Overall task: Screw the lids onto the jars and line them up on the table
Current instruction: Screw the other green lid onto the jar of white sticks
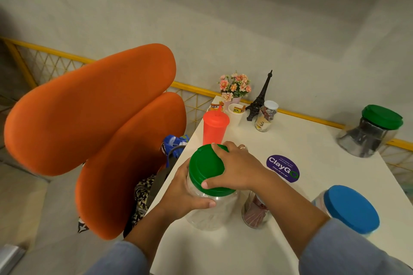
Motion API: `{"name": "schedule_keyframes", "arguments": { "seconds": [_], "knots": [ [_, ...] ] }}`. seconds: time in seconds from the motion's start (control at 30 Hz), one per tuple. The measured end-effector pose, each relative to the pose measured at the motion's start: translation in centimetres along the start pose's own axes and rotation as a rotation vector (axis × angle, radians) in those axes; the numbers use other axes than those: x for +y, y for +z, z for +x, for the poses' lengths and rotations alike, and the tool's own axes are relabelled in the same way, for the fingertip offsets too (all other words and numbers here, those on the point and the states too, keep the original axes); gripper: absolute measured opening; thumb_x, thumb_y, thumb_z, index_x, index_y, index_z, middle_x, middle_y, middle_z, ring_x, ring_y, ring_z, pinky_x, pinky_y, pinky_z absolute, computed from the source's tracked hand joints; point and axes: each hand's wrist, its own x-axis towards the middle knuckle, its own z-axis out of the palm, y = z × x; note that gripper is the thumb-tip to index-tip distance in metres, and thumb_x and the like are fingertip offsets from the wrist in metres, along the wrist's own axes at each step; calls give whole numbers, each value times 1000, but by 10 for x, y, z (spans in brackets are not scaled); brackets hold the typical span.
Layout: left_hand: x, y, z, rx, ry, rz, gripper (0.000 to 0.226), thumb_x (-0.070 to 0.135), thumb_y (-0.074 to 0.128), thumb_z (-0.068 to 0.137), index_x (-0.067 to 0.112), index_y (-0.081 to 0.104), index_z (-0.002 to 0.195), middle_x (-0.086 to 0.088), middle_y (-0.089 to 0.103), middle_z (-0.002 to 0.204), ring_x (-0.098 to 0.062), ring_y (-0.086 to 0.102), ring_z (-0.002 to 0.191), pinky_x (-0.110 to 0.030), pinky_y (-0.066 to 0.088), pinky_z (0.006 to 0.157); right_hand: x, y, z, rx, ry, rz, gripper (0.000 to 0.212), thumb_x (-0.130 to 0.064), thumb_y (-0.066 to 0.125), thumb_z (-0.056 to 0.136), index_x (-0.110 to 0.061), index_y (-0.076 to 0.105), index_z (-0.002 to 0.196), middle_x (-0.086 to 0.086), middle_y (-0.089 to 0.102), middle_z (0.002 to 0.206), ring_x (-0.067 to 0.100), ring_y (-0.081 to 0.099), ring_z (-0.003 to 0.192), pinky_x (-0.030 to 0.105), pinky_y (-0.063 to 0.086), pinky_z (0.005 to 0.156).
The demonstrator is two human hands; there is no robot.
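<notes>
Now clenching right grip around round green plastic lid, left grip grasping clear plastic jar beneath, at white surface edge; red plastic tumbler just behind, small clear jar beside.

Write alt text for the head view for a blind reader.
The right hand grips a green lid on a clear jar that the left hand holds at the left edge of the table. A small jar and a blue-lidded jar stand to its right; another green-lidded jar stands farther back.
</notes>
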Motion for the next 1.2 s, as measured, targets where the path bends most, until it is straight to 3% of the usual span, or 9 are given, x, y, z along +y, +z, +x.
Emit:
{"name": "schedule_keyframes", "arguments": {
  "seconds": [0.2, 0.37, 0.43, 0.53, 0.6, 0.73, 0.87, 1.03, 1.2],
  "knots": [
    [-2, 0, 1, 9, 5, 23, 103, 25, 92, 47, 35, 39, 135, 5, 53, 133, -18, 50, 126, -48, 44, 104, -18, 6, 3, 59, 193, -108, 108, -87, 43, 60, -32, 8, 146, 11, 34, 134, 34, 39, 124, 42, 41, 92],
    [-2, 0, 1, 7, 5, 29, 106, 29, 93, 47, 34, 37, 137, 0, 52, 136, -24, 49, 128, -52, 42, 104, -12, -12, 8, -43, 247, -58, 105, -89, 40, 60, -31, 16, 145, 12, 37, 138, 33, 42, 125, 42, 43, 95],
    [0, 0, 1, 9, 5, 33, 106, 31, 93, 47, 36, 37, 137, 2, 51, 136, -23, 48, 128, -51, 41, 105, -6, -20, 9, -91, 204, -29, 102, -85, 46, 63, -29, 18, 144, 12, 35, 141, 33, 40, 127, 44, 42, 97],
    [-1, 0, 1, 17, 7, 29, 103, 28, 93, 47, 37, 39, 135, 4, 52, 134, -21, 49, 127, -50, 42, 105, -4, -23, 6, -157, 34, 32, 101, -67, 61, 70, -27, 10, 148, 4, 12, 154, 32, 21, 138, 43, 34, 107],
    [0, 0, 0, 21, 3, 31, 102, 27, 92, 47, 38, 39, 134, 5, 52, 133, -19, 49, 126, -49, 43, 105, -5, -20, 5, -143, -14, 51, 100, -62, 64, 72, -27, 10, 148, 0, 12, 154, 29, 21, 138, 40, 34, 105],
    [0, 0, 0, 17, 2, 42, 102, 27, 91, 47, 42, 38, 133, 9, 52, 132, -16, 49, 126, -48, 44, 104, -8, -17, 10, -38, 68, -28, 90, -72, 52, 72, -23, 26, 143, 7, 37, 139, 25, 44, 122, 31, 44, 80],
    [3, 0, 0, 21, 10, 52, 102, 27, 91, 48, 44, 37, 133, 10, 52, 132, -16, 49, 126, -47, 44, 105, -9, -19, 8, -20, 165, -38, 78, -77, 49, 70, -19, 47, 124, 5, 47, 103, 18, 49, 90, 25, 34, 58],
    [4, 1, 0, 16, 27, 63, 101, 28, 90, 49, 41, 37, 134, 8, 52, 133, -17, 48, 126, -47, 43, 105, -4, -33, 1, -71, 215, -24, 58, -73, 45, 76, -16, 48, 87, -3, 45, 69, 16, 53, 81, 22, 35, 55],
    [2, 1, 1, 29, 24, 50, 102, 25, 91, 46, 42, 39, 133, 7, 53, 133, -15, 49, 126, -47, 42, 106, -8, -29, -13, -155, 175, -30, 66, -68, 44, 81, -11, 55, 112, 3, 53, 89, 19, 52, 87, 29, 41, 70]
  ]
}}
